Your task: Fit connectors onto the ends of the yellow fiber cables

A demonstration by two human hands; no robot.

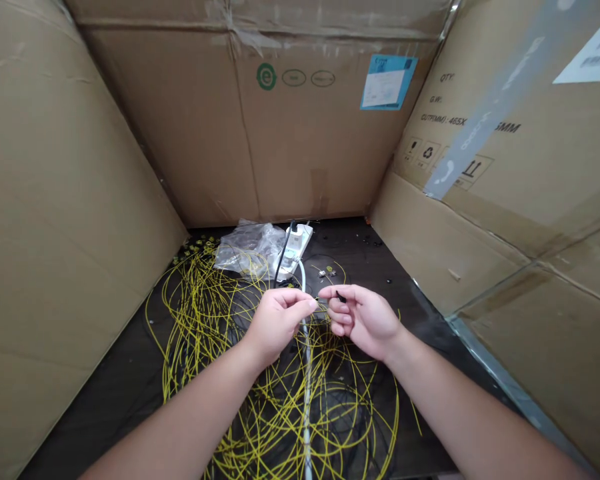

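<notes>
While pinching a yellow cable (260, 400) end in left hand (276, 323), right hand (363, 319) closed on small black cap (341, 297); fitting step, next needing careful alignment.

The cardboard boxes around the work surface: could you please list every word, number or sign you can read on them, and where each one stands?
"QTY:" on the right box.
"G.W:" below it.
"CUT(MM): 465X", partly hidden by a tape strip, then "5MM".
Green circled "e" logo on the back box; the two ovals beside it are unreadable.
Blue label: too small.
White label: blurred.
Handling pictograms: recycling and arrows.
</notes>
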